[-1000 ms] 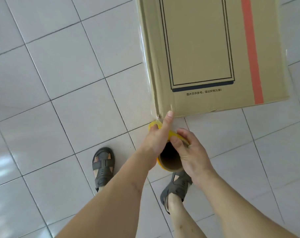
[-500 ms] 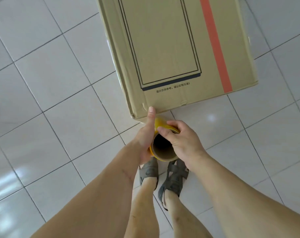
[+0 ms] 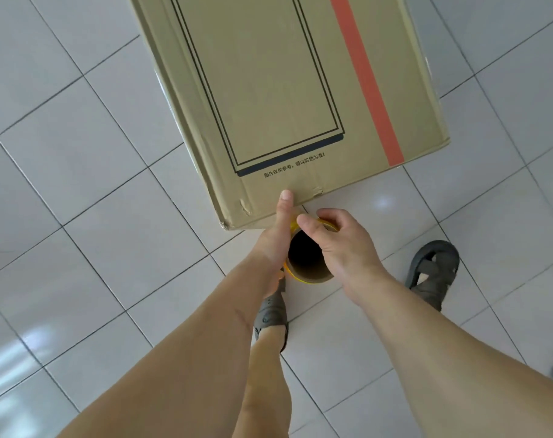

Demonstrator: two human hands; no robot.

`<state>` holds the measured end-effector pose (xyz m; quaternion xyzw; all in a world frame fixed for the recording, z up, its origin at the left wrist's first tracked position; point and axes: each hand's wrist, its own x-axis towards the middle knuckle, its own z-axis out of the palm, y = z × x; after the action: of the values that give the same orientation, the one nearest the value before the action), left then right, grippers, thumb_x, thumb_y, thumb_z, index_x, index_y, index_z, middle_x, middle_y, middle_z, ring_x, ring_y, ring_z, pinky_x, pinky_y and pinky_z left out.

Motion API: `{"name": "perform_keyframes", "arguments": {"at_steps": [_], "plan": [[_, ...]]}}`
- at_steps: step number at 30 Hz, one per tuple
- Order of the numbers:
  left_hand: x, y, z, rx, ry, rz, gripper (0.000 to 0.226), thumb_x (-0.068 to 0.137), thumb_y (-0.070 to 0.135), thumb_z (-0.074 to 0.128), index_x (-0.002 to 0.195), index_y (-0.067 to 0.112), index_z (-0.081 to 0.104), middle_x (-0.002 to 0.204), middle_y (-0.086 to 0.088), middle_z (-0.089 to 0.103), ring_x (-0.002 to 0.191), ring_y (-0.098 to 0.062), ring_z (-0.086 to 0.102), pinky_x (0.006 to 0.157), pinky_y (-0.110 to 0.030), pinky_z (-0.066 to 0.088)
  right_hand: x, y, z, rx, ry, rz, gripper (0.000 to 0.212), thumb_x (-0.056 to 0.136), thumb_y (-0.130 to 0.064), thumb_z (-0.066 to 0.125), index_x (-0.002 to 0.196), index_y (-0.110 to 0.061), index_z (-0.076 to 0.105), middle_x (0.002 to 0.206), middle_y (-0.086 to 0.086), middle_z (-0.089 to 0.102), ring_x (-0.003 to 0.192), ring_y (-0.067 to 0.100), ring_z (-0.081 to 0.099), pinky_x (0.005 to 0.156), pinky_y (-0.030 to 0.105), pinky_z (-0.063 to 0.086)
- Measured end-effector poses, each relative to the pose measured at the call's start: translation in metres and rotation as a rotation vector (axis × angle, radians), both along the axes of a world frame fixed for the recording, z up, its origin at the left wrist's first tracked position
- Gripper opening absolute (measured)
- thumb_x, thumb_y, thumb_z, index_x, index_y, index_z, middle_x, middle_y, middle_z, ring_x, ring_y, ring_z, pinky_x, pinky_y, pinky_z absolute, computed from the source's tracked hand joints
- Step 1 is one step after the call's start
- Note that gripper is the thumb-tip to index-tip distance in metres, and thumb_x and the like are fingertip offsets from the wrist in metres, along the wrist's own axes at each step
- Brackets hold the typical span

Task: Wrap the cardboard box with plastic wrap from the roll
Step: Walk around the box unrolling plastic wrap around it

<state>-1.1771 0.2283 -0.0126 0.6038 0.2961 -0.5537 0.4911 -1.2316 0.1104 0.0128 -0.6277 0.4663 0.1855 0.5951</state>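
The tiled floor (image 3: 79, 191) runs pale grey across the left, and on it lies the cardboard box (image 3: 269, 90), a large flat carton with a printed black double-line frame, a line of small print under it and an orange stripe down its right side. Its near left corner is dented and the near edge is creased. Along the left side a faint sheen may be film already laid, though that is hard to tell.

Just in front of the near edge, the left hand (image 3: 276, 235) clasps the left side of the plastic wrap roll (image 3: 306, 257), its thumb stretched forward so the tip touches the box edge (probably to steady the roll against the carton). The roll is seen end-on: a brown cardboard core with a dark hollow and a thin yellow rim. The right hand (image 3: 338, 245) cups the right side, fingers curled over the top rim and thumb pinching the near lip. Holding it upright from both sides likely lets the film pay out along the box wall.

Further right, a dark sandal (image 3: 433, 270) stands on the tiles; another sandal (image 3: 270, 314) shows below the roll.
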Motion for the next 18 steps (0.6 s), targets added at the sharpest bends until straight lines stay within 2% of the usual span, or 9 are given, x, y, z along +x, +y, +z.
{"name": "perform_keyframes", "arguments": {"at_steps": [2, 3, 5, 8, 10, 12, 15, 16, 18], "plan": [[0.001, -0.009, 0.002, 0.038, -0.071, -0.022, 0.098, 0.072, 0.107, 0.043, 0.121, 0.031, 0.078, 0.131, -0.005, 0.079, 0.124, -0.026, 0.072, 0.118, -0.051, 0.050, -0.004, -0.007, 0.000, 0.076, -0.010, -0.011, 0.027, 0.087, -0.052, 0.065, 0.108, -0.037, 0.058, 0.103, -0.023, 0.061, 0.096, -0.006, 0.056, 0.068, 0.011, 0.039], [0.002, -0.011, 0.004, 0.031, -0.069, -0.010, 0.089, 0.082, 0.101, 0.044, 0.120, 0.028, 0.079, 0.125, -0.006, 0.082, 0.120, -0.027, 0.075, 0.117, -0.052, 0.052, -0.006, -0.009, 0.001, 0.120, -0.010, -0.005, 0.026, 0.089, -0.054, 0.061, 0.110, -0.039, 0.058, 0.107, -0.023, 0.061, 0.099, -0.007, 0.055, 0.071, 0.011, 0.039], [0.000, -0.012, 0.005, 0.010, -0.022, 0.037, 0.096, 0.087, 0.098, 0.040, 0.126, 0.019, 0.079, 0.119, -0.012, 0.084, 0.117, -0.031, 0.078, 0.116, -0.053, 0.054, -0.012, -0.013, 0.000, 0.180, -0.003, 0.007, 0.023, 0.089, -0.057, 0.058, 0.108, -0.044, 0.058, 0.109, -0.027, 0.059, 0.102, -0.007, 0.054, 0.075, 0.012, 0.038], [-0.011, -0.017, 0.007, -0.031, 0.069, 0.082, 0.110, 0.088, 0.097, 0.027, 0.125, 0.008, 0.077, 0.112, -0.016, 0.084, 0.109, -0.031, 0.081, 0.103, -0.047, 0.060, -0.017, -0.024, -0.005, 0.131, -0.002, 0.022, 0.028, 0.087, -0.057, 0.062, 0.108, -0.038, 0.064, 0.109, -0.019, 0.064, 0.104, -0.001, 0.058, 0.078, 0.016, 0.042], [-0.018, -0.026, 0.011, -0.029, 0.109, 0.067, 0.117, 0.077, 0.101, 0.028, 0.128, 0.008, 0.076, 0.110, -0.016, 0.084, 0.105, -0.031, 0.081, 0.095, -0.045, 0.063, -0.014, -0.033, -0.003, 0.081, -0.003, 0.111, 0.038, 0.085, -0.055, 0.066, 0.115, -0.033, 0.063, 0.109, -0.016, 0.064, 0.102, 0.003, 0.059, 0.078, 0.018, 0.043], [-0.023, -0.037, 0.015, 0.003, 0.080, 0.045, 0.123, 0.060, 0.108, 0.035, 0.130, 0.015, 0.076, 0.118, -0.016, 0.083, 0.114, -0.032, 0.079, 0.104, -0.049, 0.061, -0.013, -0.042, -0.003, 0.055, 0.001, 0.165, 0.042, 0.084, -0.055, 0.068, 0.118, -0.032, 0.060, 0.105, -0.017, 0.061, 0.097, 0.003, 0.056, 0.074, 0.014, 0.041], [-0.023, -0.054, 0.012, 0.079, -0.038, 0.017, 0.137, 0.041, 0.117, 0.048, 0.138, 0.023, 0.073, 0.136, -0.010, 0.077, 0.130, -0.029, 0.070, 0.122, -0.052, 0.047, -0.016, -0.056, -0.004, 0.072, -0.007, 0.159, 0.048, 0.082, -0.058, 0.068, 0.120, -0.029, 0.062, 0.109, -0.014, 0.064, 0.102, 0.005, 0.059, 0.076, 0.015, 0.043], [-0.019, -0.060, 0.014, 0.087, -0.054, 0.034, 0.132, 0.045, 0.114, 0.050, 0.135, 0.020, 0.074, 0.131, -0.009, 0.079, 0.127, -0.028, 0.072, 0.122, -0.051, 0.048, -0.018, -0.060, -0.006, 0.097, -0.018, 0.140, 0.049, 0.082, -0.058, 0.068, 0.122, -0.030, 0.062, 0.113, -0.013, 0.065, 0.106, 0.006, 0.059, 0.079, 0.016, 0.043], [-0.011, -0.071, 0.016, 0.078, -0.031, 0.087, 0.108, 0.072, 0.104, 0.043, 0.116, 0.012, 0.077, 0.103, -0.010, 0.085, 0.108, -0.029, 0.078, 0.112, -0.049, 0.055, -0.025, -0.068, -0.007, 0.145, -0.029, 0.113, 0.048, 0.085, -0.057, 0.065, 0.128, -0.035, 0.058, 0.119, -0.013, 0.063, 0.111, 0.004, 0.057, 0.082, 0.014, 0.042]]}}
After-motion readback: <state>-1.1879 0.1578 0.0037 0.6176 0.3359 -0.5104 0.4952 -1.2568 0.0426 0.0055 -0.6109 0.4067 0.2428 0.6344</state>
